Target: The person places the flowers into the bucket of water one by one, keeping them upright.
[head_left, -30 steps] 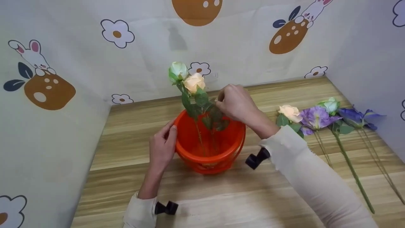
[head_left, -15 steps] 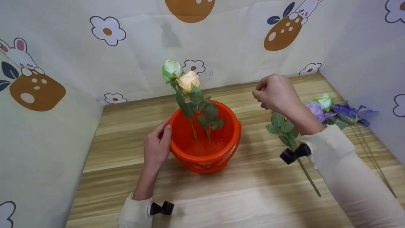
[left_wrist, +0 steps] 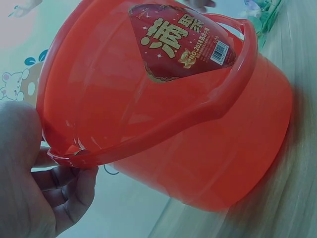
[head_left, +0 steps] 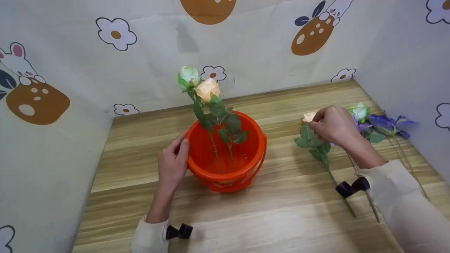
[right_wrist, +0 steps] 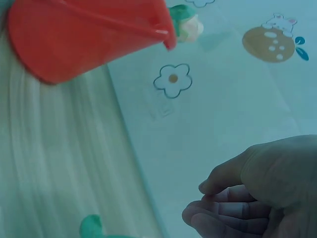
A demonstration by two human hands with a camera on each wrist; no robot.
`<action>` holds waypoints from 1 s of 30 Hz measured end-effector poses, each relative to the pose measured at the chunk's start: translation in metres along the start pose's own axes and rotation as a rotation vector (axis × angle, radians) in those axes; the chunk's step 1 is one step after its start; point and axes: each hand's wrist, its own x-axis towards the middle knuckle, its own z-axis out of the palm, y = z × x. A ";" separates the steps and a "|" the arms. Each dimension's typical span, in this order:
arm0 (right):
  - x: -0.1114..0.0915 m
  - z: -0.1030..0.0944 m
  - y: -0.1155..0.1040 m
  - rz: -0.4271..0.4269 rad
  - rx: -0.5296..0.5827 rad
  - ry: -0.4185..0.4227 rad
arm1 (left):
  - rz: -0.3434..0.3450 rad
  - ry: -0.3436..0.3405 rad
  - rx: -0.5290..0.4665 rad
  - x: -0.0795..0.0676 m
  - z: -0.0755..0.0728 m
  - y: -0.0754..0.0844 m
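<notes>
Bucket (head_left: pixel 249 147) stood on tbl (head_left: pixel 281 211), w/ back wall (head_left: pixel 246 45) behind. In it: 2 flowers, heads above rim, i.e. rear flower (head_left: pixel 188 77) at L, front flower (head_left: pixel 208 90) just R of it. L hand (head_left: pixel 172 163) was on bucket's L rim. Well R of bucket, more flowers lay on tbl, stems twd front: L-most flower (head_left: pixel 307 138) partly behind R hand (head_left: pixel 334 124) in head view, next flower (head_left: pixel 359 111) R of that, R-most flower (head_left: pixel 385 123) nr R wall (head_left: pixel 397 70).

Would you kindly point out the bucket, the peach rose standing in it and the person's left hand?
Bucket (left_wrist: pixel 213 153): left wrist view, outer wall.
Peach rose (head_left: pixel 208 90): head view, bloom.
Left hand (head_left: pixel 172 167): head view, back.
</notes>
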 end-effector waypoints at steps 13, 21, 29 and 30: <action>-0.015 0.025 0.055 -0.032 -0.124 -0.066 | -0.008 -0.012 0.002 0.000 -0.001 0.000; -0.013 0.044 0.067 -0.054 -0.191 -0.092 | 0.009 0.008 -0.007 -0.002 -0.002 -0.002; -0.011 0.053 0.068 -0.020 -0.189 -0.122 | 0.047 0.011 -0.009 -0.001 -0.001 -0.001; -0.011 0.053 0.068 -0.017 -0.190 -0.125 | 0.045 0.010 -0.008 -0.001 -0.001 0.000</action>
